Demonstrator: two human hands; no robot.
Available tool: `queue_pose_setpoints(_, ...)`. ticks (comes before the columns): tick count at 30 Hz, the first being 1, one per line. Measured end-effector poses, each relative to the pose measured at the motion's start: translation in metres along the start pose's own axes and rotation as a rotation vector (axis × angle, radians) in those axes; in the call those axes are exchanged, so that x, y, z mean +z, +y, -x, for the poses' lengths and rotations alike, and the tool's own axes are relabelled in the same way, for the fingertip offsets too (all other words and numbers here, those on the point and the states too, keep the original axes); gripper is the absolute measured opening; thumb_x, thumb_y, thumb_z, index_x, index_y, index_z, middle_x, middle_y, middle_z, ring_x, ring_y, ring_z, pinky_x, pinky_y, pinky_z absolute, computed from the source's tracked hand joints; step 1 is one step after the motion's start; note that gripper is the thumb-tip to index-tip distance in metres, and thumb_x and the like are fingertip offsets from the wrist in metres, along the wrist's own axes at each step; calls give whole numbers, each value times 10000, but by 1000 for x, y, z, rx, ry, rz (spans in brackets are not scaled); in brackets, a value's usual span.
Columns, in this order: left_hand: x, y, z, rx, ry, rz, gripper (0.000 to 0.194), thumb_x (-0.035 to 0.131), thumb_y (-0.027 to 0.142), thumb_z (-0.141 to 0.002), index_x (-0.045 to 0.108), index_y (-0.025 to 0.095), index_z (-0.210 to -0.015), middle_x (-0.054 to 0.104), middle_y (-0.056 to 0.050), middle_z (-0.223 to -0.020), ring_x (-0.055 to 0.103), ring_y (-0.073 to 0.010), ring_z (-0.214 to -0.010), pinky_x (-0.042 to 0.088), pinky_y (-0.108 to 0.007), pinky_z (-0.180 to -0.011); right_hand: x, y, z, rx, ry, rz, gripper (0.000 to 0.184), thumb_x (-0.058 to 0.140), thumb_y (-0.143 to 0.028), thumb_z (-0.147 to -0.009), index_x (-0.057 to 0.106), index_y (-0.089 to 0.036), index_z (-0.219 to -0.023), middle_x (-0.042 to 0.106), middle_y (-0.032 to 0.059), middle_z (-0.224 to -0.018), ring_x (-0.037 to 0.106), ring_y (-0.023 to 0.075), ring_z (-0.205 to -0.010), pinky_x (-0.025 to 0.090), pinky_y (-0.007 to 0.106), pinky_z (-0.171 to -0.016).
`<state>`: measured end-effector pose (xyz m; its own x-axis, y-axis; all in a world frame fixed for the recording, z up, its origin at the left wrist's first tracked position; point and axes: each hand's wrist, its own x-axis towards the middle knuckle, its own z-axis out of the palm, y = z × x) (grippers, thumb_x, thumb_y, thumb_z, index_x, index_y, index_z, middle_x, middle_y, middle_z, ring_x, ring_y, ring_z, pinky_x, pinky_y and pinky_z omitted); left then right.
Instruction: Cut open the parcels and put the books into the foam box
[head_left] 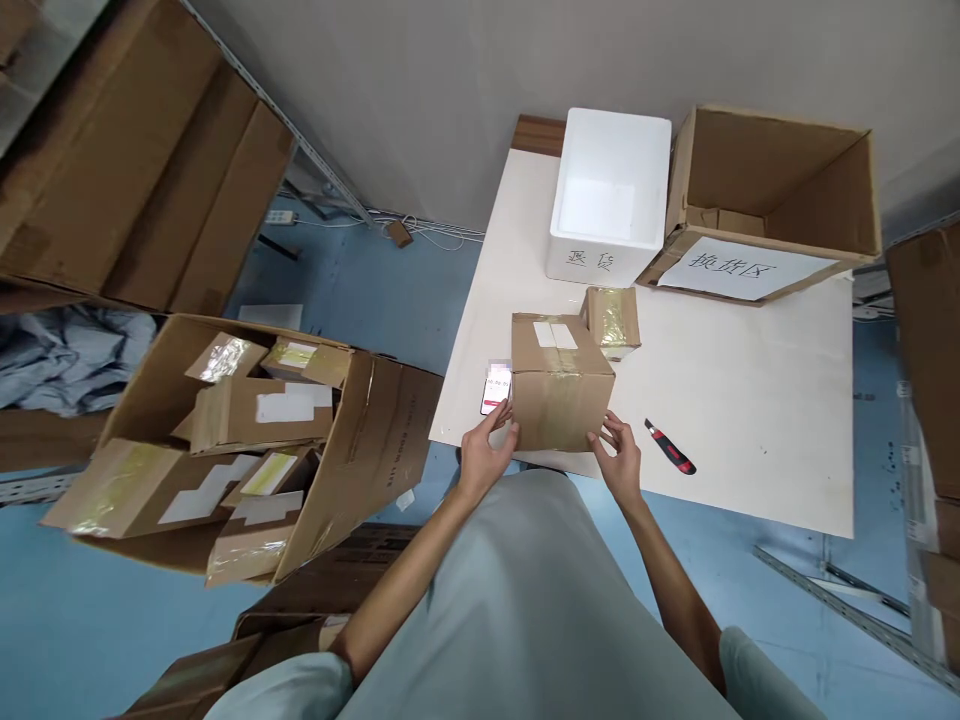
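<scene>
A taped cardboard box (564, 400) with two white labels on top sits at the front edge of the white table. My left hand (486, 458) is at its lower left corner, fingers curved against the side. At the opposite lower corner, my right hand (619, 462) touches the box with thumb and fingers, so the box is held between both hands. A phone (496, 388) lies just left of the box, partly hidden by it. Behind the box stands a smaller taped carton (613, 322). To the right of my right hand lies a red and black utility knife (670, 446).
On the white table (750, 400), a white foam bin (600, 255) and an open carton (761, 270) with a handwritten sign stand at the back. A large carton (360, 450) full of parcels is on the left. Shelving with boxes (142, 150) rises at the upper left.
</scene>
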<state>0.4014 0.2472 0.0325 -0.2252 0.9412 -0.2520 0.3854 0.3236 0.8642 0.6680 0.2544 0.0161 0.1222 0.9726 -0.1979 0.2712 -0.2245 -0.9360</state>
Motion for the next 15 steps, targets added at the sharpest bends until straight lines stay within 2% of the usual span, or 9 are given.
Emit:
queue_pose_setpoints(3, -17, 3, -18, -125, -61, 48, 659, 466, 626, -1154, 724, 163, -1545, 873, -133, -1250, 854, -292, -1166, 667, -444, -1101, -5, 8, -2, 56, -62, 20, 519, 781, -650, -953, 717, -296, -1326, 769, 167, -1469, 762, 380, -1363, 687, 633, -1112)
queue_pose_setpoints(4, -20, 3, -26, -164, -87, 74, 700, 426, 664, -1157, 726, 164, -1546, 868, -140, -1265, 852, -289, -1157, 679, -432, -1064, -5, 10, -4, 70, -99, 12, 593, 713, -706, -986, 708, -281, -1400, 766, 173, -1475, 768, 372, -1350, 690, 613, -1099)
queue_pose_setpoints(5, -22, 3, -33, -206, -120, 109, 726, 429, 694, -1147, 733, 163, -1538, 851, -153, -1324, 847, -295, -1169, 690, -422, -1026, -5, 11, -7, 81, -148, 3, 664, 626, -756, -1019, 695, -267, -1464, 749, 178, -1508, 762, 366, -1362, 690, 593, -1094)
queue_pose_setpoints(7, -20, 0, -42, -266, -201, 131, 695, 618, 699, -1067, 770, 166, -1485, 807, -168, -1438, 827, -326, -1228, 702, -416, -996, 0, 10, -13, 91, -242, 24, 749, 511, -812, -1049, 695, -261, -1523, 674, 173, -1629, 712, 369, -1447, 683, 564, -1102)
queue_pose_setpoints(9, -10, -4, -44, -272, -256, 80, 659, 858, 555, -917, 789, 183, -1457, 787, -150, -1486, 804, -351, -1283, 701, -437, -1036, 7, 6, -19, 91, -268, 118, 746, 576, -806, -1024, 699, -292, -1550, 609, 136, -1713, 637, 389, -1541, 661, 574, -1144)
queue_pose_setpoints(10, -3, -5, -43, -254, -259, 48, 681, 908, 443, -863, 777, 193, -1482, 781, -133, -1500, 791, -349, -1314, 691, -446, -1077, 11, 3, -21, 82, -256, 176, 737, 642, -773, -1004, 679, -317, -1583, 620, 114, -1707, 595, 396, -1583, 635, 593, -1184)
queue_pose_setpoints(13, 16, -9, -40, -187, -208, 6, 776, 813, 198, -858, 672, 209, -1621, 756, -101, -1548, 755, -305, -1390, 658, -447, -1167, 20, -2, -25, 9, -206, 267, 782, 717, -630, -995, 557, -344, -1705, 736, 76, -1576, 472, 387, -1680, 501, 664, -1318)
queue_pose_setpoints(15, 24, -11, -44, -154, -193, -19, 804, 729, 114, -869, 634, 215, -1660, 733, -102, -1581, 738, -286, -1421, 633, -443, -1209, 20, 1, -28, -48, -203, 256, 730, 668, -576, -1029, 561, -313, -1701, 739, 79, -1574, 481, 363, -1675, 453, 656, -1356)
